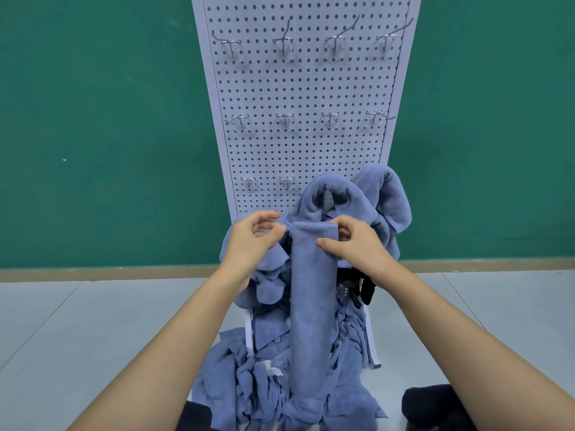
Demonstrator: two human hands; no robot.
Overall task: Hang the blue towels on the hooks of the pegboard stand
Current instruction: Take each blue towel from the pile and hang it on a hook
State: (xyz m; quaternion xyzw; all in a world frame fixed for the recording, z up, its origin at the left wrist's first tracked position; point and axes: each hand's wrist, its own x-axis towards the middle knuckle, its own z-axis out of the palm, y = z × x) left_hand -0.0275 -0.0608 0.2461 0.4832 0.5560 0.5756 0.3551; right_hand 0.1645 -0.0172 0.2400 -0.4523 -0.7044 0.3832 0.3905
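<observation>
A white pegboard stand (305, 88) rises in front of me with rows of metal hooks (284, 45). Several blue towels (370, 194) hang bunched over its lower right hooks. A long folded blue towel (312, 293) hangs straight down in the middle. My right hand (354, 244) pinches its top right edge between thumb and fingers. My left hand (256, 237) is just left of that towel's top, fingers curled on blue cloth beside it. More blue towels (249, 377) lie heaped on the floor at the stand's base.
A green wall (109, 119) stands behind the board, with a tan baseboard (109, 272) below it. The floor (93, 321) is pale grey. Dark shapes (432, 405) sit at the bottom edge, right and left of the heap. The upper and middle hook rows carry nothing.
</observation>
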